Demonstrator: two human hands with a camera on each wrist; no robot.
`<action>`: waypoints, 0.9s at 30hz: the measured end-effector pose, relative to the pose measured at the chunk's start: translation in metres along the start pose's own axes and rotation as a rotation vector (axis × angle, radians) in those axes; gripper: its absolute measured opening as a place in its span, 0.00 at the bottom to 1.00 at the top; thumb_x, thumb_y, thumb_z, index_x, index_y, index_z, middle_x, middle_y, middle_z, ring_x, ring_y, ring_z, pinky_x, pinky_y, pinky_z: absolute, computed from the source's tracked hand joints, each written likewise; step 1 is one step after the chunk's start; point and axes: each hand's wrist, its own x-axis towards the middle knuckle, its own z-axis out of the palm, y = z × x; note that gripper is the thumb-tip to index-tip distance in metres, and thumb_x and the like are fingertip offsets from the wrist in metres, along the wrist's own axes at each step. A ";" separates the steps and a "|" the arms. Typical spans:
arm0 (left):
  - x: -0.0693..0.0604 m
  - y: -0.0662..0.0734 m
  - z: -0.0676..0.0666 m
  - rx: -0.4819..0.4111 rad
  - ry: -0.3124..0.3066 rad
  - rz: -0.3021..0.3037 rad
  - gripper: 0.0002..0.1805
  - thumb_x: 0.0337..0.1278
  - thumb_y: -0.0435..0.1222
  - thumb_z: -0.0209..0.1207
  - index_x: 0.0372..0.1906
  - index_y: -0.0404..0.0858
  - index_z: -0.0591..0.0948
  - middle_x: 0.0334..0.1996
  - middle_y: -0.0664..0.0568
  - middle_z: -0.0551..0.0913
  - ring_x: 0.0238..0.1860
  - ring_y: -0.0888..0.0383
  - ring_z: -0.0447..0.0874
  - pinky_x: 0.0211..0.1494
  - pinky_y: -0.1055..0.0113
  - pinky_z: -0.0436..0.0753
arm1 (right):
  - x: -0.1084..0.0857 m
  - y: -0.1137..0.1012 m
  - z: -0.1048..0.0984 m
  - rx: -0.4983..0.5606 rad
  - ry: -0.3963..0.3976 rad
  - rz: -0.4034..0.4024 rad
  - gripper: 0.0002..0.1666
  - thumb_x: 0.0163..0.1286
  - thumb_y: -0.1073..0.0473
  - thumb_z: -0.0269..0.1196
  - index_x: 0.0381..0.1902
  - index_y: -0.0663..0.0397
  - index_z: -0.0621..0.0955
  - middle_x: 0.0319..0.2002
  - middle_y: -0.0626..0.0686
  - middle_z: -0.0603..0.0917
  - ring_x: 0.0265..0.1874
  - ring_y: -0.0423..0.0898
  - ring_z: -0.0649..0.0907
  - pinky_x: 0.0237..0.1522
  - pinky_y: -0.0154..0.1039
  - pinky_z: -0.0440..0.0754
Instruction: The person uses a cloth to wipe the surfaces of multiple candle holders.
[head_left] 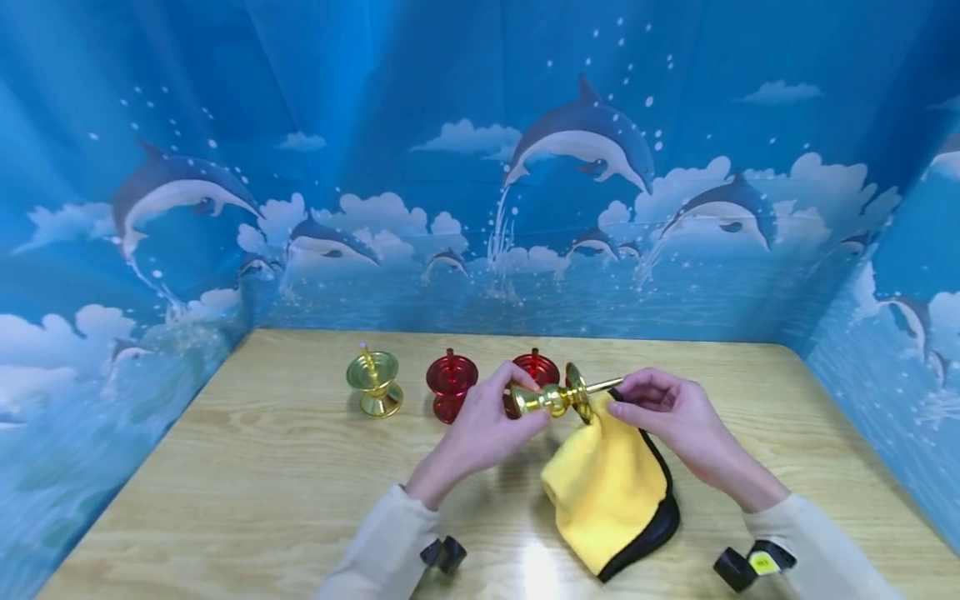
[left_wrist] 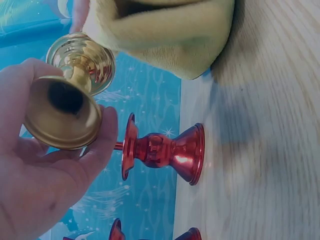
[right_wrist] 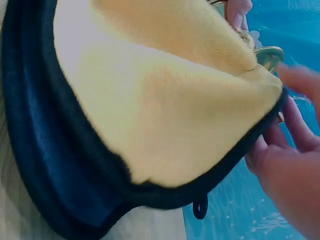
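Observation:
My left hand (head_left: 495, 417) grips a shiny gold candlestick (head_left: 553, 400) by its base end, the stick tipped on its side above the table. In the left wrist view, the hollow underside of its base (left_wrist: 62, 112) faces the camera. The candlestick's dish and thin spike point toward my right hand (head_left: 678, 417). That hand pinches the upper edge of a yellow cloth (head_left: 607, 483) with a dark border, close to the spike. The cloth hangs down below the dish. Part of the right fingers lies behind the cloth (right_wrist: 165, 115) in the right wrist view.
Behind my hands on the wooden table (head_left: 285, 483) stand a greenish-gold candlestick (head_left: 381, 400), a red candlestick (head_left: 450, 379) and another red candlestick (head_left: 536, 367), partly hidden by the left hand. A blue dolphin-print curtain (head_left: 450, 167) encloses the table's back and sides.

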 end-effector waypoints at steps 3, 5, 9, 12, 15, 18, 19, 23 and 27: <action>0.001 -0.001 0.001 -0.004 0.024 -0.003 0.17 0.52 0.45 0.66 0.48 0.53 0.76 0.24 0.57 0.74 0.16 0.64 0.61 0.25 0.66 0.71 | -0.003 0.000 0.001 -0.060 -0.023 -0.069 0.21 0.64 0.63 0.72 0.51 0.64 0.79 0.43 0.41 0.87 0.45 0.34 0.86 0.45 0.33 0.86; 0.001 -0.002 0.001 -0.016 0.037 -0.013 0.18 0.52 0.45 0.66 0.48 0.53 0.76 0.24 0.57 0.74 0.16 0.64 0.62 0.24 0.66 0.71 | -0.005 0.000 0.004 -0.105 0.010 -0.130 0.20 0.63 0.64 0.73 0.51 0.65 0.80 0.42 0.40 0.87 0.44 0.33 0.86 0.44 0.32 0.87; 0.000 -0.003 0.002 -0.029 0.064 -0.019 0.17 0.53 0.43 0.65 0.48 0.52 0.75 0.20 0.57 0.72 0.16 0.64 0.62 0.20 0.69 0.68 | -0.009 -0.001 0.008 -0.148 0.105 -0.310 0.13 0.62 0.69 0.72 0.45 0.61 0.85 0.39 0.37 0.88 0.38 0.35 0.88 0.39 0.31 0.86; 0.001 -0.003 0.002 -0.020 0.075 -0.001 0.18 0.53 0.42 0.65 0.48 0.51 0.75 0.22 0.56 0.73 0.15 0.64 0.60 0.19 0.70 0.66 | -0.009 -0.003 0.009 -0.182 0.122 -0.513 0.16 0.58 0.77 0.70 0.43 0.60 0.87 0.40 0.41 0.89 0.38 0.35 0.87 0.39 0.28 0.86; 0.001 -0.002 0.003 0.003 0.081 0.043 0.18 0.51 0.41 0.66 0.48 0.50 0.75 0.30 0.55 0.77 0.16 0.64 0.61 0.20 0.69 0.68 | -0.005 -0.006 0.011 -0.261 0.113 -0.704 0.22 0.53 0.81 0.70 0.44 0.58 0.88 0.41 0.49 0.91 0.42 0.34 0.87 0.45 0.25 0.84; 0.001 -0.002 0.006 0.052 0.100 0.110 0.17 0.50 0.39 0.66 0.46 0.49 0.76 0.37 0.56 0.79 0.22 0.64 0.68 0.24 0.69 0.74 | -0.001 -0.008 0.015 -0.370 0.130 -0.816 0.23 0.50 0.79 0.73 0.43 0.55 0.89 0.40 0.52 0.91 0.43 0.34 0.87 0.48 0.23 0.82; 0.001 -0.002 0.007 0.074 0.108 0.133 0.17 0.49 0.39 0.66 0.46 0.48 0.76 0.36 0.56 0.79 0.25 0.64 0.70 0.25 0.70 0.75 | 0.000 -0.008 0.016 -0.397 0.136 -0.829 0.23 0.50 0.78 0.73 0.43 0.55 0.88 0.39 0.52 0.91 0.42 0.34 0.87 0.48 0.23 0.82; 0.002 -0.004 0.010 0.152 0.152 0.196 0.17 0.48 0.39 0.67 0.45 0.47 0.76 0.34 0.59 0.78 0.33 0.62 0.73 0.29 0.72 0.76 | -0.002 -0.008 0.020 -0.440 0.146 -0.839 0.21 0.48 0.76 0.75 0.39 0.53 0.88 0.36 0.51 0.91 0.39 0.37 0.88 0.47 0.21 0.82; 0.002 -0.004 0.013 0.155 0.192 0.219 0.17 0.47 0.37 0.67 0.44 0.46 0.76 0.35 0.57 0.79 0.33 0.61 0.74 0.28 0.72 0.76 | -0.004 -0.006 0.027 -0.430 0.122 -0.876 0.20 0.49 0.75 0.75 0.39 0.53 0.88 0.35 0.50 0.91 0.37 0.40 0.89 0.45 0.23 0.83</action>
